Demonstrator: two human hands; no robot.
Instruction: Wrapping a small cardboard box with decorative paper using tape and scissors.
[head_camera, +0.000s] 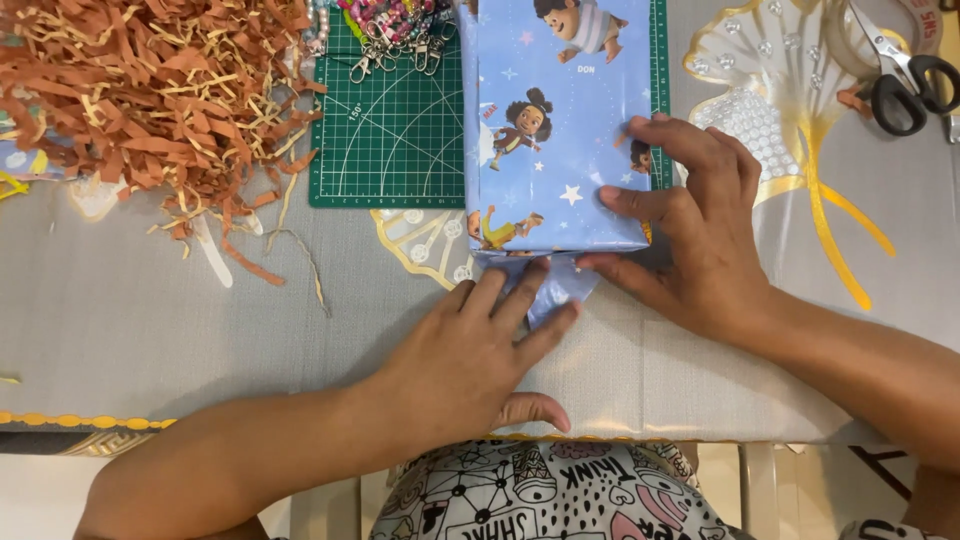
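Observation:
A box wrapped in light blue paper with cartoon children and stars (555, 130) lies on the table, its near end towards me. My left hand (470, 355) lies flat on the table and presses the blue paper flap (550, 290) at the box's near end with its fingers. At the box's right near corner rests my right hand (700, 230), fingers spread over the top and side, holding the paper down.
A green cutting mat (395, 140) lies under the box's far part. A heap of brown and tan shredded paper (150, 90) fills the far left. Black-handled scissors (905, 75) and a tape roll (860, 40) sit far right. Key clips (395, 35) lie at the mat's top. The table edge (100, 422) runs near me.

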